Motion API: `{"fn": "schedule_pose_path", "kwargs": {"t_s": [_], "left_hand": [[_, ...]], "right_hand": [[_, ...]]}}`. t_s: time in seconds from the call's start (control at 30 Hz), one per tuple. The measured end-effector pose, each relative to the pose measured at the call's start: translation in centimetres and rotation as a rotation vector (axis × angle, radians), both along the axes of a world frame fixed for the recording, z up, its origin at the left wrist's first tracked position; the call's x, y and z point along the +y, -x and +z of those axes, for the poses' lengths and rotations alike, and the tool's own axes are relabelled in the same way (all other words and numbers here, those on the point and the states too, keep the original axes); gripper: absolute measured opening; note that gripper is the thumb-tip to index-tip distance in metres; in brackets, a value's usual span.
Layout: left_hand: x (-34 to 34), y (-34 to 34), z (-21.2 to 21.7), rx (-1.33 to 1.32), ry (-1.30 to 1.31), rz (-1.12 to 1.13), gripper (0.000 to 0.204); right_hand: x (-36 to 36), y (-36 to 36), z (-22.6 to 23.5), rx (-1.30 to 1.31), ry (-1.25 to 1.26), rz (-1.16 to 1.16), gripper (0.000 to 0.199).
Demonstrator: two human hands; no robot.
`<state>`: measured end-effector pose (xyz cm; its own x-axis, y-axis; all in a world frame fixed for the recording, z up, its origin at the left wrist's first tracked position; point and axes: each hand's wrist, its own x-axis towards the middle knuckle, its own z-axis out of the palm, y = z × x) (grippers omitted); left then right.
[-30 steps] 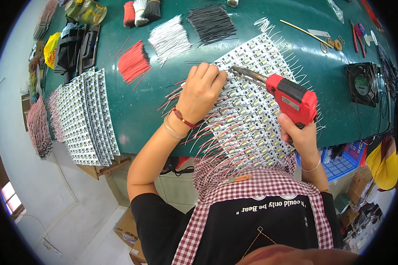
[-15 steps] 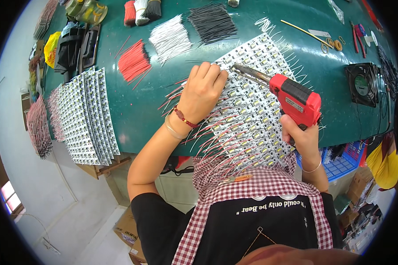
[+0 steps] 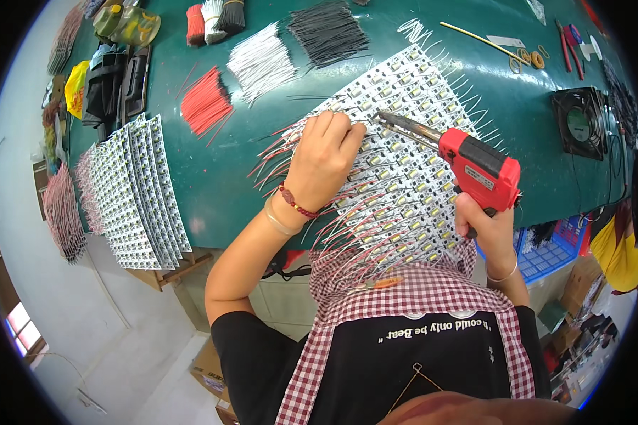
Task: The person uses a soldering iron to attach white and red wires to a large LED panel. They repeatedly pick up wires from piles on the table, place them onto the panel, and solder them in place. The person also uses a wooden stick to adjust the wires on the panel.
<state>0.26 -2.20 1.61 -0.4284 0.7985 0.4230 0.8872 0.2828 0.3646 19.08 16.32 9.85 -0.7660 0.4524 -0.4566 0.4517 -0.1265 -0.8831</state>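
Slightly nearer the bench's (image 3: 223, 188) near edge than before, the red soldering gun (image 3: 479, 168) and left hand (image 3: 324, 152) have moved along the white circuit panel (image 3: 397, 184). I see the gun over the panel, its long axis slanting, tip toward the far-left corner. Right hand (image 3: 485, 223) wraps its handle; left fingers bunch, their hold hidden from me.

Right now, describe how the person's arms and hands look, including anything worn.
The sleeves are short and black. The left hand is ungloved; its wrist wears a dark red beaded bracelet and a smooth pale bangle beside it. The right hand is ungloved too, with a thin, light bangle at the wrist.
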Motion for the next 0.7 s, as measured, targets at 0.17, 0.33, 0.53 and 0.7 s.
{"fn": "schedule_pose_path", "kwargs": {"t_s": [0.17,0.33,0.53,0.7], "left_hand": [[-0.18,0.03,-0.24,-0.020,0.022,-0.022,0.024],[0.09,-0.21,0.08,-0.023,0.006,0.006,0.023],[0.22,-0.31,0.05,-0.017,-0.013,0.010,0.023],[0.28,-0.22,0.07,0.000,0.005,0.006,0.023]], "right_hand": [[-0.19,0.10,-0.10,-0.025,0.005,0.003,0.022],[-0.04,0.10,0.12,-0.092,-0.003,0.038,0.028],[-0.17,-0.55,0.14,-0.037,-0.016,0.020,0.032],[-0.09,-0.65,0.16,-0.023,0.026,-0.012,0.031]]}}
